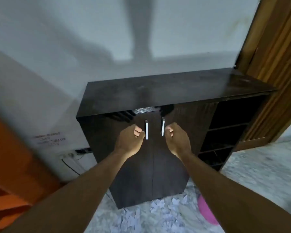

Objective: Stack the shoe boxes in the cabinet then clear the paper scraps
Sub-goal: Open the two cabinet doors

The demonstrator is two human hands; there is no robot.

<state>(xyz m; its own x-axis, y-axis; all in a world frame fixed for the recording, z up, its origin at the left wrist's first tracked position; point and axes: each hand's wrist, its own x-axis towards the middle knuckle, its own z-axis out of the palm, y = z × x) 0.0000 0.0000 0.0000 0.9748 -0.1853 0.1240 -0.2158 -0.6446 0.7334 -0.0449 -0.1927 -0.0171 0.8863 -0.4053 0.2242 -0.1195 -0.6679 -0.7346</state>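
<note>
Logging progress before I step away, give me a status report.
Left hand and right hand curled at the silver handles, contact unclear. Cabinet doors shut, no shoe boxes in view. Paper scraps litter the floor in front.

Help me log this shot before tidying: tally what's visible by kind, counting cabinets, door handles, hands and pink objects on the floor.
Cabinet: 1
Door handles: 2, left handle and right handle
Hands: 2, left hand and right hand
Pink object on the floor: 1
Total: 6
Paper scraps are too many to count.
</note>
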